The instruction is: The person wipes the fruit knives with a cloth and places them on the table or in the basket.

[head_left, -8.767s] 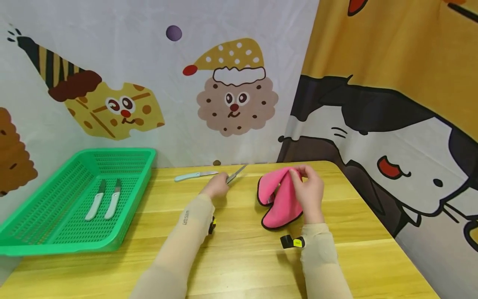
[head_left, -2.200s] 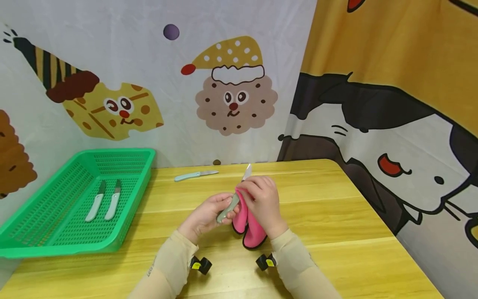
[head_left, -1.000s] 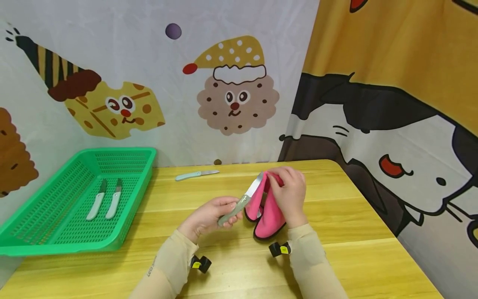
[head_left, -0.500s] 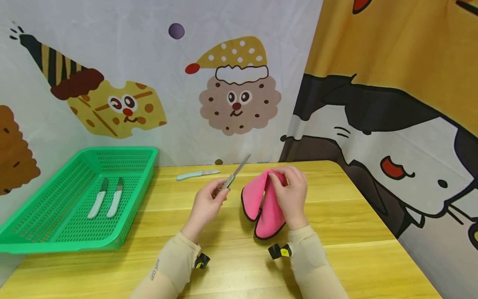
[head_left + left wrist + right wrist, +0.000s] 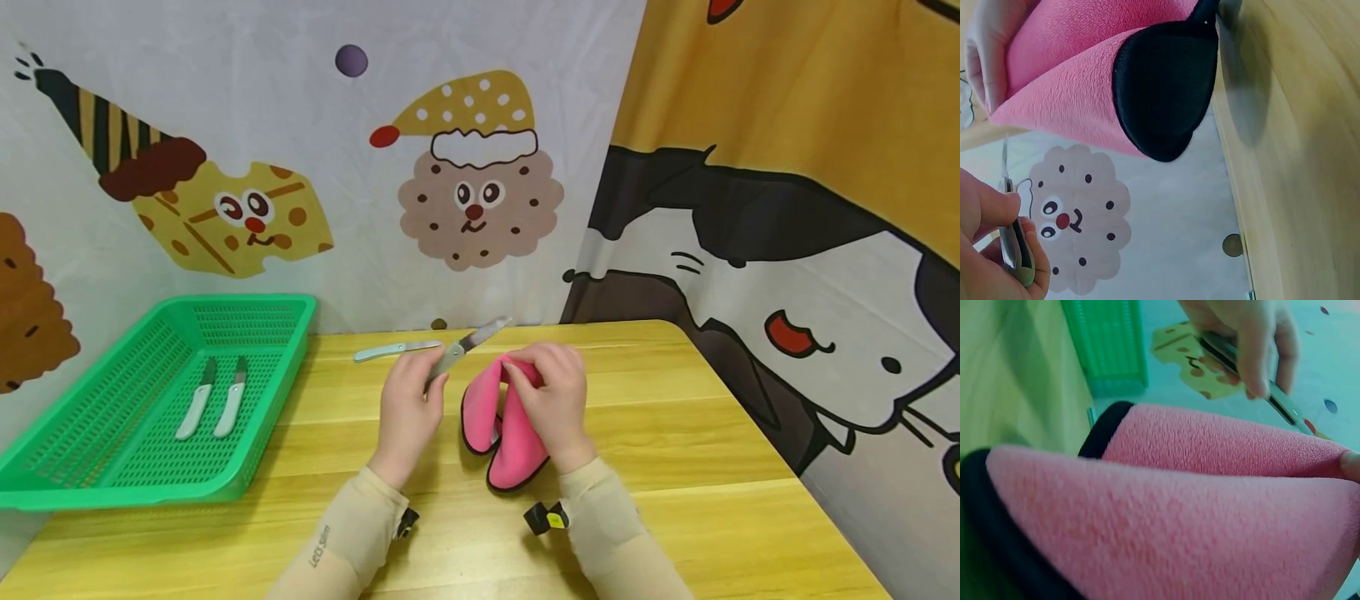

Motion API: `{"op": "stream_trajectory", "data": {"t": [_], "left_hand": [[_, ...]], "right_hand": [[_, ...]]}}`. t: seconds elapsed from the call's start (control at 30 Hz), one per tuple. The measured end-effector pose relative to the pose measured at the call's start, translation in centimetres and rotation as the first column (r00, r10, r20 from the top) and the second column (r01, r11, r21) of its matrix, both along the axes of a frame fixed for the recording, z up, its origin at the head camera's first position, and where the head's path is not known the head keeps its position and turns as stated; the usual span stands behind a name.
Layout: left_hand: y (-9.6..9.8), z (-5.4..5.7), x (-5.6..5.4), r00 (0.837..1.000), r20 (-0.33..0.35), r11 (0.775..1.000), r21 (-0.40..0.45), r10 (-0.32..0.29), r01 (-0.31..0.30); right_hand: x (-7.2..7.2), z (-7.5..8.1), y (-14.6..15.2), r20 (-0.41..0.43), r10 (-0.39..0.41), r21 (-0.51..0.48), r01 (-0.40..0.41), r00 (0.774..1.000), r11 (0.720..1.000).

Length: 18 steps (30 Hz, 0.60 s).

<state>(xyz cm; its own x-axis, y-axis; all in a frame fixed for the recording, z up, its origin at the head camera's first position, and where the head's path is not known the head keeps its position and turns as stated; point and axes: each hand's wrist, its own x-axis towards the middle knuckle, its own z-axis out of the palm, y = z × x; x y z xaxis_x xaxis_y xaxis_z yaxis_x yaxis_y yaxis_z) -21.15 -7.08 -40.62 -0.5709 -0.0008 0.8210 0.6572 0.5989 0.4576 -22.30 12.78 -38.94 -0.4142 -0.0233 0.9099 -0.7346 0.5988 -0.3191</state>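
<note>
The left hand (image 5: 405, 408) grips a knife (image 5: 480, 336) by its handle, with the blade angled up and away towards the backdrop. The handle is smooth, grey-green and gently curved, with a dark groove along it visible from the left wrist; the blade is plain metal, tapering to a point. The right hand (image 5: 557, 396) pinches the top fold of a pink cloth (image 5: 517, 442), just beside the knife and apart from it.

The cloth has a short, fleecy pile and hangs folded into two rounded lobes, each bound in smooth black edging. A rounded black panel shows at one end in the left wrist view. Contact between its lower edge and the table cannot be confirmed.

The table (image 5: 712, 500) has a yellow wood-grain top with rounded corners. At its left stands a green perforated plastic basket (image 5: 150, 500) holding two white-handled knives (image 5: 228, 412), side by side. Another knife, pale-handled (image 5: 378, 353), lies near the rear edge, its blade close behind the left fingers in the head view. A printed fabric backdrop (image 5: 360, 167) hangs behind.

Left fingers cover part of the held knife's handle; the cloth fills the right wrist view's foreground.
</note>
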Motion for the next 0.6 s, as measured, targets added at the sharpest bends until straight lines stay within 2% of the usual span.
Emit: {"op": "stream_trajectory", "data": {"t": [0.17, 0.33, 0.5, 0.6], "left_hand": [[0.4, 0.2, 0.6, 1.000, -0.004, 0.998, -0.062, 0.001, -0.001], [0.8, 0.4, 1.1, 1.000, 0.008, 0.994, -0.105, -0.010, 0.011], [1.2, 0.4, 1.4, 1.000, -0.028, 0.990, -0.141, 0.002, -0.006], [1.4, 0.5, 1.6, 0.999, -0.042, 0.988, -0.154, -0.008, 0.001]], "right_hand": [[0.3, -0.5, -1.0, -0.010, 0.007, 0.061, -0.006, 1.000, 0.998], [0.4, -0.8, -1.2, -0.028, -0.041, 0.071, 0.043, 0.999, 0.997], [0.5, -0.6, -1.1, -0.037, -0.070, 0.052, 0.072, 0.997, 0.996], [0.5, -0.6, -1.2, -0.043, -0.076, 0.073, 0.079, 0.996, 0.994]]}}
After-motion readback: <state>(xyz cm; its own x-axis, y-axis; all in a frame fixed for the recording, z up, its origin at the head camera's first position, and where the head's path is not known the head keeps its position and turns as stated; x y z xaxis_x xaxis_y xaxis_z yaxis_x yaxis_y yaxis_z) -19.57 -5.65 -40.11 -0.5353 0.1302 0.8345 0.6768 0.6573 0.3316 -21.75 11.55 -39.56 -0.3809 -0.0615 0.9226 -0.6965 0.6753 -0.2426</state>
